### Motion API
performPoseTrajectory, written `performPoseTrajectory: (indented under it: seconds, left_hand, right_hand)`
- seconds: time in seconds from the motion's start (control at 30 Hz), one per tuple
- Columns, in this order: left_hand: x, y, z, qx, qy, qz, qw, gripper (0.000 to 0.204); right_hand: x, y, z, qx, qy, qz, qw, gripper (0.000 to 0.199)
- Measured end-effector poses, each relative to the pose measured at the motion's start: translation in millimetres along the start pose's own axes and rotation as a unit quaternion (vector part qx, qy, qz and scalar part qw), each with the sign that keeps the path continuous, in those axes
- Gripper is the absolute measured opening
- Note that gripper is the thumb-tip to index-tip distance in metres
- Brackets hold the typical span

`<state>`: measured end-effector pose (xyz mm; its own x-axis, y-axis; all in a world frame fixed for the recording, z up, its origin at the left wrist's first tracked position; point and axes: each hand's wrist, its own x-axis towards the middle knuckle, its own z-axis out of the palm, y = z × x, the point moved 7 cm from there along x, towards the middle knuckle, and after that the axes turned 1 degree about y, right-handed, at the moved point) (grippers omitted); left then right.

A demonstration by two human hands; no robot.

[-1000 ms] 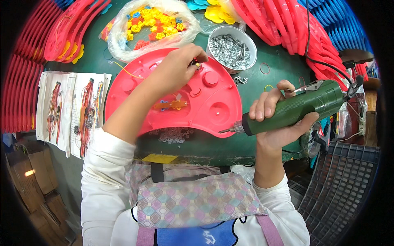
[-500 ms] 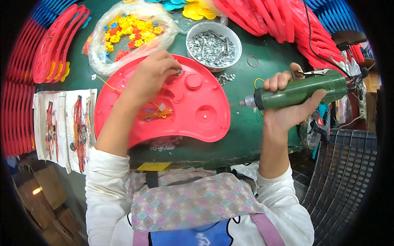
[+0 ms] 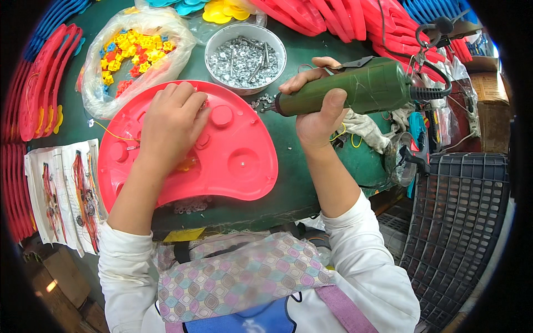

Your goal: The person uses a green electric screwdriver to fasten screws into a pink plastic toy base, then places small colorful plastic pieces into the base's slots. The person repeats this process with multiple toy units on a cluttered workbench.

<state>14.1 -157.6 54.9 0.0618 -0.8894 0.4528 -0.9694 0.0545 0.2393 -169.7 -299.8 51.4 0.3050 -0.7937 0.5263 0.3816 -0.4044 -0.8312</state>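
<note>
A red, bean-shaped plastic shell (image 3: 252,161) with moulded posts and round hollows lies on the green table. My left hand (image 3: 175,119) reaches over it, fingers bent and drawn together near its far edge. What the fingertips hold, if anything, is hidden. A yellow wire (image 3: 114,130) runs out from under this hand. My right hand (image 3: 315,127) is wrapped round a green electric screwdriver (image 3: 355,89). The tool lies almost level, its tip pointing left, just beyond the shell's right edge and close to some loose screws (image 3: 263,102).
A white tub (image 3: 245,58) of screws stands beyond the shell, beside a clear bag (image 3: 91,91) of yellow, red and blue star-shaped pieces. Red frames (image 3: 41,83) stack at left and far right. Wire bundles lie on white sheets (image 3: 64,188). A black plastic crate (image 3: 455,222) is at right.
My right hand has brought the screwdriver left and farther away, toward the screws by the tub. My left hand has drawn back slightly over the shell. The whole view has shifted.
</note>
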Motion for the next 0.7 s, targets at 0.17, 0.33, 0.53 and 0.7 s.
performPoseTrajectory:
  seconds: [0.17,0.33,0.53,0.7]
  left_hand:
    - [4.4,11.4,-13.8,-0.044,0.042,0.009,0.998,0.018]
    - [2.6,34.8,-1.2,-0.272,-0.047,-0.059,0.959,0.022]
    - [-17.7,32.6,2.0,-0.351,-0.110,-0.090,0.926,0.018]
    - [-48.1,15.4,-15.7,-0.324,-0.114,-0.119,0.932,0.017]
  right_hand:
    - [5.5,-22.5,-9.8,0.116,0.040,0.002,0.992,0.090]
    - [5.5,-55.8,4.2,0.282,-0.024,-0.013,0.959,0.100]
    - [-15.3,-64.2,39.8,0.272,-0.040,0.037,0.961,0.099]
    - [-28.9,-64.0,71.6,0.321,-0.072,0.045,0.943,0.101]
